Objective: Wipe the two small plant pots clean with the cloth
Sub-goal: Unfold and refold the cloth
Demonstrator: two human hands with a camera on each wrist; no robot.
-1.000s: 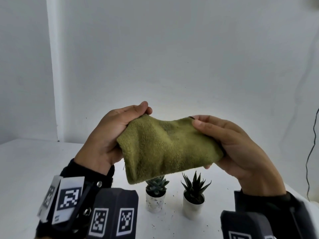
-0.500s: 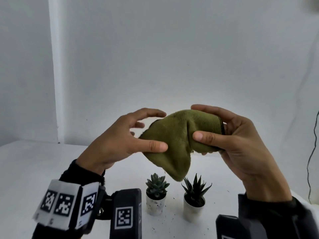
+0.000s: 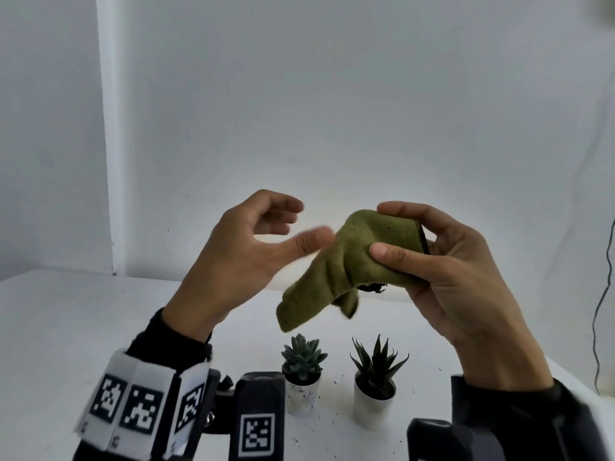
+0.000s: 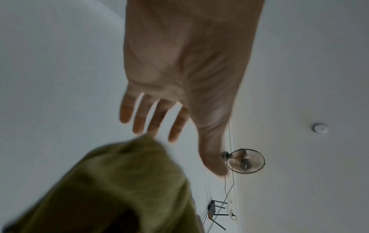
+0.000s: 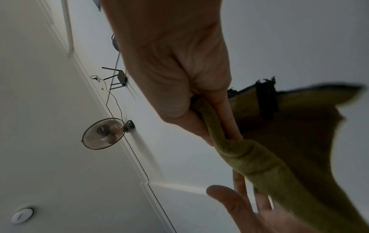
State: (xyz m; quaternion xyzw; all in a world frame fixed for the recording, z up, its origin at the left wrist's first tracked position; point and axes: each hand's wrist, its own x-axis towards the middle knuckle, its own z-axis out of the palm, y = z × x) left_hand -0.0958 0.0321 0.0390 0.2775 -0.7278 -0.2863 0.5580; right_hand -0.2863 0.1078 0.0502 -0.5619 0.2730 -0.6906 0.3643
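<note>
My right hand (image 3: pixel 396 241) holds the olive-green cloth (image 3: pixel 336 271) up in front of me, thumb and fingers pinching its folded upper part while the loose end hangs down to the left. The right wrist view shows that cloth (image 5: pixel 259 157) bunched between my fingers. My left hand (image 3: pixel 276 227) hovers just left of the cloth with fingers spread and relaxed, holding nothing; the left wrist view shows its fingers (image 4: pixel 157 116) straight above the cloth (image 4: pixel 123 181). Below, two small white pots stand on the table: the left pot (image 3: pixel 303 395) holds a rosette succulent, the right pot (image 3: pixel 374 405) a spiky one.
The pots stand on a white table (image 3: pixel 83 321) against a white wall, with dark soil specks (image 3: pixel 332 424) scattered around them. A black cable (image 3: pixel 599 327) hangs at the far right. A wall fan (image 4: pixel 246 160) and a router (image 4: pixel 212 209) appear in the wrist views.
My left hand has let go of the cloth and opened, drawing slightly away. The cloth, earlier stretched between both hands, now hangs folded from my right hand alone.
</note>
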